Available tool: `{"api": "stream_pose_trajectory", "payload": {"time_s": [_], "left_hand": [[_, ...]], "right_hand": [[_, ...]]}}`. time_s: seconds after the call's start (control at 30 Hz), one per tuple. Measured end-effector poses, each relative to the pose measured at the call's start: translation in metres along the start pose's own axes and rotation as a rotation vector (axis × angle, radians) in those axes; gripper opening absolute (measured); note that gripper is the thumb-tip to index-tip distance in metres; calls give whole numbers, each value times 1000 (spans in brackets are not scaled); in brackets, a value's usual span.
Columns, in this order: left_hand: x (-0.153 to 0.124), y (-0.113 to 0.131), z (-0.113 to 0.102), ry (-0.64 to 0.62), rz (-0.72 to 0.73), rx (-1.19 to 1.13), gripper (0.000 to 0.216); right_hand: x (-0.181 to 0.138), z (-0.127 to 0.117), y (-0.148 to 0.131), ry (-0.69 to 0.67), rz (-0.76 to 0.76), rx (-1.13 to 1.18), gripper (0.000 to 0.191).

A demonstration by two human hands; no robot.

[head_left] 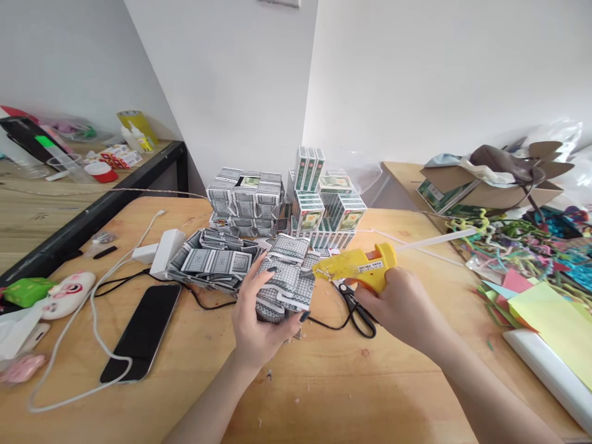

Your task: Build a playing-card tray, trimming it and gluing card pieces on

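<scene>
Head view: we note the left hand (259, 324) clasping a part-built card block (284, 287) on the worktop (324, 382), and the right hand (398, 308) closed around the glue gun (358, 266), nozzle at its edge. Loose cards (215, 260) and boxed decks (324, 209) remain unused behind, so we judge the build partway.

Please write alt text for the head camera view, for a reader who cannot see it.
The right hand holds a yellow glue gun against a bundle of folded cards gripped by the left hand. Scissors, a phone and stacked card boxes lie on the wooden table.
</scene>
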State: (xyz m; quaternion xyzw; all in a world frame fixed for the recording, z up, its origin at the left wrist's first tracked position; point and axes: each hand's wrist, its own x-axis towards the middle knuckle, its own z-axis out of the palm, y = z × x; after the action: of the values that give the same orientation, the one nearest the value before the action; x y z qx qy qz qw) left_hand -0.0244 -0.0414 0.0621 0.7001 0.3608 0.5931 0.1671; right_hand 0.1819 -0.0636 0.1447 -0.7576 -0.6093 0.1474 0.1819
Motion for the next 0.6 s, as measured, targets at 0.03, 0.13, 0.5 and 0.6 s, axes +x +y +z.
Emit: {"api": "stream_pose_trajectory", "payload": {"time_s": [0.03,0.13,0.5,0.6], "left_hand": [[0,0,0,-2,0,5,56],[0,0,0,0,-2,14,55],[-1,-2,1,9,0,0,56],[-1,-3,1,16,-1,6,56]], "right_hand": [[-1,0,-1,-6,-10,8,34],[-4,-1,-3,-17,-28,35,33],[-15,-1,-3,-45,-37,68,35],[-17,0,-5,-59,-54,72,36]]}}
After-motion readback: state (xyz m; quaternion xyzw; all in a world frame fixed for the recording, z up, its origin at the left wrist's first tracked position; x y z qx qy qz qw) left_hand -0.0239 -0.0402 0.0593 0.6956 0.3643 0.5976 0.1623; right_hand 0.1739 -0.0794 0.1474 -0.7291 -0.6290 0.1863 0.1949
